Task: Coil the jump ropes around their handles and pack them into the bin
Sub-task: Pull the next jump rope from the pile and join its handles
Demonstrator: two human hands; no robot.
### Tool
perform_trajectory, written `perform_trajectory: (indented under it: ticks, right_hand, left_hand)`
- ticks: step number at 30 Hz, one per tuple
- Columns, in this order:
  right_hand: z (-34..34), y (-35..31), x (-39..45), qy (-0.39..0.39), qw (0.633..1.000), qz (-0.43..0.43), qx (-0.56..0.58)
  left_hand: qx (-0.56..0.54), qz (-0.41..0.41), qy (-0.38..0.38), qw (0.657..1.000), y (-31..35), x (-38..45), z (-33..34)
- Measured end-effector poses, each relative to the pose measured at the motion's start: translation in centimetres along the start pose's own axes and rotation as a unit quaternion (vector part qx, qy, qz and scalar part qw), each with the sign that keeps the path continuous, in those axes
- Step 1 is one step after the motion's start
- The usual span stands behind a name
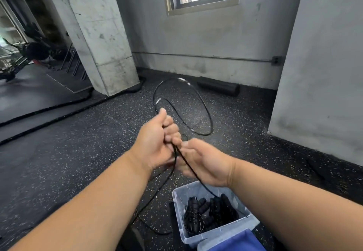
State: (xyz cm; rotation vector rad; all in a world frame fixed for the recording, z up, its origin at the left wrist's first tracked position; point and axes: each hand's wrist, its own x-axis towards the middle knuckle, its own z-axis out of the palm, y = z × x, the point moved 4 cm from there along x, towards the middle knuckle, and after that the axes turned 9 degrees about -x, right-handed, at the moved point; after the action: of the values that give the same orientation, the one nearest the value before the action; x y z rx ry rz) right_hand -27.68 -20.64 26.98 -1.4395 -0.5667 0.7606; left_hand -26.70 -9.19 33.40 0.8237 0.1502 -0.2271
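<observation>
2 hands, left hand (157,142) grips rope (182,103), right hand (204,162) blurred, bin (196,241) below, roller (218,88) behind

Readable text: none found on any surface in the head view.
Clear plastic storage bin (213,237): walls bare of any legible label or number.
Blue lid (238,240) at the bin's near edge: plain, no print made out.
Black foam-handled jump ropes (208,212) in the bin: no brand mark can be resolved.
Grey painted wall (196,34): stains and scuffs only, no sign.
Grey electrical box (276,60) on the wall conduit: too small to read.
</observation>
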Motion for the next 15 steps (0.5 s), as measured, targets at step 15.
perform_trajectory:
  ticks: [15]
  right_hand:
    - [0.3, -8.8, -1.6, 0.12, 0.977, -0.133, 0.117]
  left_hand:
    - [0.288, -0.071, -0.165, 0.941, -7.1, -2.6, -3.6]
